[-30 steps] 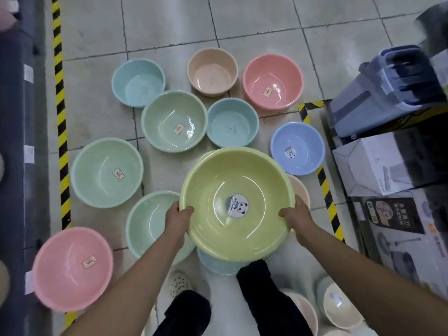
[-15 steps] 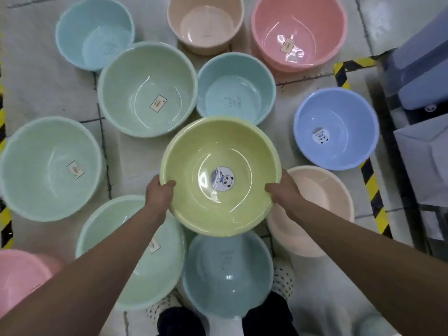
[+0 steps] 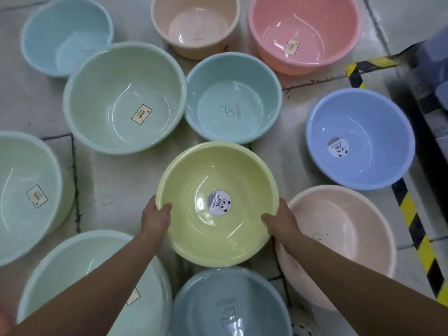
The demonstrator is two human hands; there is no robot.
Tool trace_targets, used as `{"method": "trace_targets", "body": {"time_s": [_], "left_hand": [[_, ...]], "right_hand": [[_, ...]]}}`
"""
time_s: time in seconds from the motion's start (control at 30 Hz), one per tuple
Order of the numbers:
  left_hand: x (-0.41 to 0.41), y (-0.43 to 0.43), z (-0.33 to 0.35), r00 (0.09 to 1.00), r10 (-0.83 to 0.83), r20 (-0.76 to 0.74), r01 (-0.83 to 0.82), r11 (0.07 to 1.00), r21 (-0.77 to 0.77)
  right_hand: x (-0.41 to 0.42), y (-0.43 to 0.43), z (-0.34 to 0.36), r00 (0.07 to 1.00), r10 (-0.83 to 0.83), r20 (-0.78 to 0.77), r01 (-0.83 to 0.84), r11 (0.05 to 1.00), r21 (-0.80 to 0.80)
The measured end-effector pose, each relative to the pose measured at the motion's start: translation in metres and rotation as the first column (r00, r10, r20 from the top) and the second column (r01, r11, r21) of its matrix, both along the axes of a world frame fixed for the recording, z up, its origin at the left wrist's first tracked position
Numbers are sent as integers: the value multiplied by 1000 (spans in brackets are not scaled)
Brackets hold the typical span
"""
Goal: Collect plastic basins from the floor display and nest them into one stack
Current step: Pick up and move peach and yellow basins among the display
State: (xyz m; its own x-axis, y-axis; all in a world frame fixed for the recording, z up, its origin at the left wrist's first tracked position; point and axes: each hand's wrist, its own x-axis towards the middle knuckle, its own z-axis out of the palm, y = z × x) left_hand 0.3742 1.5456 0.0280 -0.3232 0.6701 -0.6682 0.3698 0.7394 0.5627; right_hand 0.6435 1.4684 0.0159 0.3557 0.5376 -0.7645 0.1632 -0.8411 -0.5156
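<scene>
Yellow-green round plastic basin [image 3: 208, 180] sat mid-frame, with a panda sticker [image 3: 220, 203] at its bottom. The left hand [image 3: 156, 215] gripped the near-left rim and the right hand [image 3: 282, 220] the near-right rim, thumbs inside. Could not tell if the basin touched the grey tiled floor [image 3: 109, 190].

- Light-blue round plastic basin [image 3: 232, 98] lay just beyond the far rim.
- Large pale-green plastic basin [image 3: 124, 98] lay beyond, to the left.
- Periwinkle plastic basin [image 3: 360, 139] lay to the right.
- Peach plastic basin [image 3: 339, 238] lay beside the right hand.
- Grey-blue plastic basin [image 3: 230, 306] lay nearest.
- Yellow-and-black striped floor tape [image 3: 412, 224] ran along the right.
</scene>
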Motion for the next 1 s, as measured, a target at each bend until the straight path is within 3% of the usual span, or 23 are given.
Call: {"method": "trace_targets", "body": {"time_s": [0.17, 0.33, 0.5, 0.73, 0.83, 1.0], "left_hand": [[-5, 13, -3, 998, -54, -37, 53, 998, -30], [-6, 16, 27, 994, -65, -85, 68, 997, 27], [19, 15, 81, 999, 49, 6, -49, 989, 140], [129, 53, 144, 985, -102, 138, 65, 966, 248], [198, 84, 143, 955, -139, 262, 87, 976, 200], [300, 110, 115, 924, -210, 320, 124, 955, 269]], "right_hand": [[0, 4, -7, 998, 49, 44, -49, 999, 9], [0, 5, 9, 984, -159, -77, 165, 984, 64], [21, 3, 57, 965, -228, -130, 245, 959, 142], [120, 10, 125, 920, -387, -68, 390, 876, 284], [178, 13, 138, 868, -496, -32, 473, 803, 364], [262, 28, 129, 824, -567, 1, 516, 750, 414]]}}
